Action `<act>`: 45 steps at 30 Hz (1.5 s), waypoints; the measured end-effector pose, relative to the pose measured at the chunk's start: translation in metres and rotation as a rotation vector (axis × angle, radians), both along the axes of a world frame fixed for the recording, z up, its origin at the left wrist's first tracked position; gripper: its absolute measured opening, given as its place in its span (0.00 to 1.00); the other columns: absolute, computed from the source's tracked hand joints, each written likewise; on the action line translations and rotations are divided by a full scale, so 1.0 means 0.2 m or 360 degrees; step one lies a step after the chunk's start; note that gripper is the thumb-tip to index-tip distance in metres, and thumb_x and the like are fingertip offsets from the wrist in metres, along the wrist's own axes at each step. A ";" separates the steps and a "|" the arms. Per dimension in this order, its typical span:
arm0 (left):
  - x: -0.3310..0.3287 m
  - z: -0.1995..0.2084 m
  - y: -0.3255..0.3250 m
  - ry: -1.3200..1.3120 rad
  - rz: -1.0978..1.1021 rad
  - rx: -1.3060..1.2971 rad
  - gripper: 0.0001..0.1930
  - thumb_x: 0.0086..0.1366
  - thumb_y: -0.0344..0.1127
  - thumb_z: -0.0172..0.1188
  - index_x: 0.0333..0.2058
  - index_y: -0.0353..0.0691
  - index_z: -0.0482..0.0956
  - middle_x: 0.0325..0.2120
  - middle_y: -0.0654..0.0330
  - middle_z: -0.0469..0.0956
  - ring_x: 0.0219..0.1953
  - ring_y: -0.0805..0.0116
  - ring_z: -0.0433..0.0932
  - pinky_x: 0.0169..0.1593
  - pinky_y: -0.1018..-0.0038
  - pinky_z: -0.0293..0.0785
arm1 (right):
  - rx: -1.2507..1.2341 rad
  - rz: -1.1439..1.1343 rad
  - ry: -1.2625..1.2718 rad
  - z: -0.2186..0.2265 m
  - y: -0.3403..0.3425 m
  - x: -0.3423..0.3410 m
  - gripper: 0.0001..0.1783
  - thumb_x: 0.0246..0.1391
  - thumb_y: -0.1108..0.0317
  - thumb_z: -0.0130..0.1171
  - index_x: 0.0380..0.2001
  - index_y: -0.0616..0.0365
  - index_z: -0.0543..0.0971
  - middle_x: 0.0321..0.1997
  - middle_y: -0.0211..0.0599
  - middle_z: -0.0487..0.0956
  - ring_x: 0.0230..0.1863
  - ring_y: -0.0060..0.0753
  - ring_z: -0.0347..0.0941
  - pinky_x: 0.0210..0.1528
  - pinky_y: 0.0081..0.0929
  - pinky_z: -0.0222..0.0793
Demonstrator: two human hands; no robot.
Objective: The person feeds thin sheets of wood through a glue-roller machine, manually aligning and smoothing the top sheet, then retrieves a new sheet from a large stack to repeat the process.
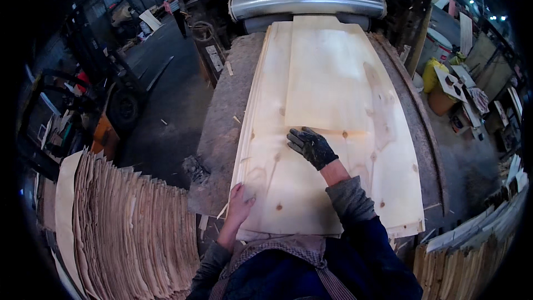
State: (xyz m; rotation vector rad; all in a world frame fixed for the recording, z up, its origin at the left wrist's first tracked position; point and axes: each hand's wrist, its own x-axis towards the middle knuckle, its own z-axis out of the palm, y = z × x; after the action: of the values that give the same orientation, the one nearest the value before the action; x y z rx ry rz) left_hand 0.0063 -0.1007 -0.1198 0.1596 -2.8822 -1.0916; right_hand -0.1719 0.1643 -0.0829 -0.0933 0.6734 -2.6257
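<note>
A stack of pale wood veneer sheets (311, 189), marked with knots, lies on a worn bench in front of me. On top of it a smaller veneer sheet (325, 75) reaches up to a shiny metal roller (308, 1). My right hand (312, 148), in a dark grey glove, lies open at the near edge of this smaller sheet, with fingers stretched out. My left hand (240, 204) is bare and rests at the stack's near left edge, its thumb and fingers apart.
A tall bundle of veneer sheets (133, 228) stands at lower left; another stack (472, 250) stands at lower right. A forklift (94, 89) is on the left. The bench (222, 128) has scraps on it. Beyond the roller shows part of another person; one more person (175, 8) stands far left.
</note>
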 end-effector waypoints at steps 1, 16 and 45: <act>0.01 0.00 -0.02 -0.0016 0.0032 0.0077 0.32 0.50 0.32 0.61 0.53 0.27 0.62 0.56 0.45 0.57 0.58 0.54 0.58 0.60 0.69 0.56 | 0.0027 0.0055 -0.0064 0.01 -0.01 0.03 0.24 0.59 0.67 0.42 0.57 0.61 0.53 0.59 0.54 0.60 0.56 0.53 0.62 0.57 0.48 0.61; 0.04 0.41 -0.01 -0.0186 -0.0122 0.1813 0.28 0.51 0.16 0.48 0.54 0.33 0.58 0.46 0.50 0.72 0.47 0.65 0.72 0.50 0.73 0.69 | 0.0380 0.0428 -0.0452 0.07 0.25 1.26 0.22 0.59 0.65 0.44 0.54 0.63 0.64 0.53 0.49 0.69 0.53 0.42 0.67 0.56 0.35 0.63; 0.09 0.06 0.03 -0.0091 -0.0073 -0.0120 0.35 0.54 0.37 0.58 0.57 0.29 0.55 0.60 0.43 0.51 0.62 0.51 0.51 0.63 0.68 0.49 | -0.0013 -0.0427 0.0069 -0.10 0.45 0.20 0.09 0.54 0.68 0.51 0.36 0.61 0.71 0.39 0.50 0.75 0.47 0.50 0.70 0.55 0.50 0.63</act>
State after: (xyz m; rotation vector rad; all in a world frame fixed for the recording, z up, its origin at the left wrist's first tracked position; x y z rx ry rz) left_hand 0.0247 -0.0953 -0.1086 0.1240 -2.9864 -0.9991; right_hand -0.1311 0.2541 -0.1028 -0.0666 0.7348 -2.8902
